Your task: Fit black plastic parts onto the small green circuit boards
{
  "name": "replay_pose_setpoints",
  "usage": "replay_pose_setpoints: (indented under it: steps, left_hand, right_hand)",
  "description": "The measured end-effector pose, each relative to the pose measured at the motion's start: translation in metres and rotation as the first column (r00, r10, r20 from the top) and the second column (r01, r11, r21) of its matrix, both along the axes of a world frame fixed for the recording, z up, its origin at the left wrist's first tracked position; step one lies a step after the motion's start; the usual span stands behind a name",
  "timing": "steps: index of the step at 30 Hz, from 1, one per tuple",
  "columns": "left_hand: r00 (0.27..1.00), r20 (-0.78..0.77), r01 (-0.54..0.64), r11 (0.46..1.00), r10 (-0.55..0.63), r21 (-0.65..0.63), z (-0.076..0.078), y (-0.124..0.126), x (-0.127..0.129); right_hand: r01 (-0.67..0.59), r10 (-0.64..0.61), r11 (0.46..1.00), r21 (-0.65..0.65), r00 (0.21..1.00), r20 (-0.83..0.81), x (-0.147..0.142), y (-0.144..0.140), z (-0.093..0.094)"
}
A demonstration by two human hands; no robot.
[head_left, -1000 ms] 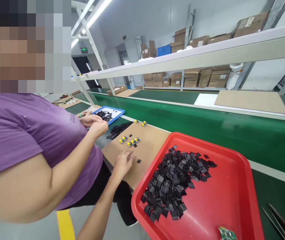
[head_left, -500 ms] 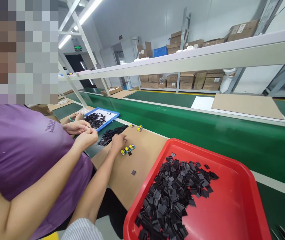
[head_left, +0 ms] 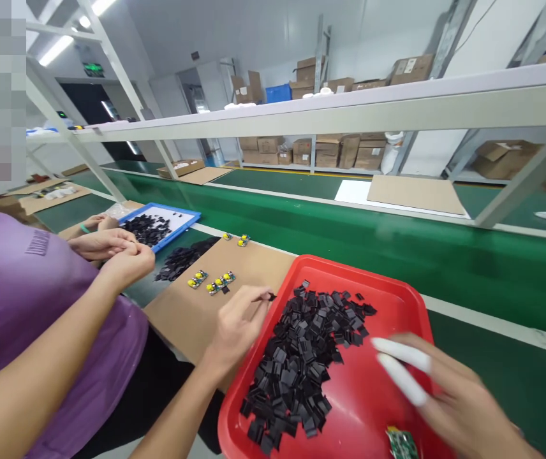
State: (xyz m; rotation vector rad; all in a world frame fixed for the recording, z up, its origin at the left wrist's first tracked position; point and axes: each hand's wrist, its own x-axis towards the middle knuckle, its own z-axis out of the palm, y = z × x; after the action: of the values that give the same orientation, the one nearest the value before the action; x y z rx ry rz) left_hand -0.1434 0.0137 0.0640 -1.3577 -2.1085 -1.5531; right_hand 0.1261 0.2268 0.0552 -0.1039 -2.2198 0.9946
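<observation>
My left hand [head_left: 240,322] is above the cardboard sheet at the red tray's left rim, thumb and fingertips pinching a small black piece [head_left: 272,297]. My right hand [head_left: 459,395], with white covers on two fingers, hovers over the right side of the red tray [head_left: 373,408]. Those two fingers are stretched out and slightly apart, with nothing between them. Below it is a small green circuit board [head_left: 401,444], partly cut off by the frame edge; I cannot tell what it rests on. A heap of flat black pieces [head_left: 306,344] fills the tray's left half.
Small boards with yellow parts [head_left: 220,282] stand on the cardboard [head_left: 182,315]. A co-worker in a purple shirt [head_left: 43,331] sits at left, both hands [head_left: 124,252] together. Beyond are a black pile [head_left: 184,260] and a blue-rimmed tray [head_left: 177,233]. A shelf beam [head_left: 302,124] crosses above.
My left hand has moved right, from the boards to the tray's rim, and now pinches a black piece. Another pair of boards shows on the cardboard. My right hand and a green board have come into view.
</observation>
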Motion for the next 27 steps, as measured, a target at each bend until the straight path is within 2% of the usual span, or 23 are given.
replay_pose_setpoints:
  steps: [4, 7, 9, 12, 13, 14, 16, 18, 19, 23, 27]
  left_hand:
    - [0.981, -0.175, 0.097, 0.994, -0.086, 0.053, 0.015, -0.002, 0.032]
    - [0.947, -0.300, 0.143, 0.988, -0.118, 0.061, 0.016, -0.006, 0.038]
    - [0.938, -0.319, 0.161, 0.986, -0.138, 0.046, 0.013, -0.013, 0.041]
    - [0.937, -0.304, 0.194, 0.980, -0.171, 0.047, 0.006, -0.027, 0.049]
    - [0.948, -0.264, 0.199, 0.978, -0.177, 0.061, 0.004, -0.031, 0.051]
    - [0.971, -0.160, 0.193, 0.978, -0.179, 0.078, 0.002, -0.034, 0.053]
    - [0.973, 0.182, 0.113, 0.982, -0.140, 0.150, 0.000, -0.036, 0.052]
    - [0.858, 0.503, 0.004, 0.979, -0.107, 0.202, -0.001, -0.033, 0.045]
    - [0.800, 0.591, -0.028, 0.976, -0.107, 0.216, -0.002, -0.030, 0.039]
    - [0.645, 0.741, -0.086, 0.945, -0.187, 0.314, -0.010, -0.013, 0.009]
    - [0.581, 0.782, -0.194, 0.895, -0.226, 0.402, -0.010, -0.006, -0.013]
  right_hand:
    - [-0.147, 0.161, 0.984, -0.105, 0.977, 0.139, -0.062, -0.033, 0.006]
    - [-0.147, 0.201, 0.957, -0.251, 0.959, 0.201, -0.094, -0.055, 0.011]
    - [-0.131, 0.233, 0.904, -0.406, 0.949, 0.214, -0.103, -0.067, 0.011]
    - [-0.146, 0.327, 0.790, -0.595, 0.922, 0.209, -0.110, -0.079, 0.002]
    - [-0.155, 0.356, 0.765, -0.626, 0.911, 0.209, -0.113, -0.081, -0.002]
    - [-0.161, 0.374, 0.750, -0.642, 0.904, 0.209, -0.118, -0.082, -0.005]
    - [-0.174, 0.375, 0.752, -0.636, 0.906, 0.195, -0.132, -0.084, -0.008]
    - [-0.189, 0.351, 0.776, -0.601, 0.922, 0.164, -0.150, -0.086, -0.005]
    - [-0.194, 0.342, 0.785, -0.588, 0.928, 0.150, -0.160, -0.088, -0.003]
    - [-0.196, 0.339, 0.767, -0.612, 0.932, 0.126, -0.197, -0.091, -0.003]
    - [-0.206, 0.301, 0.766, -0.609, 0.952, 0.056, -0.203, -0.097, -0.014]
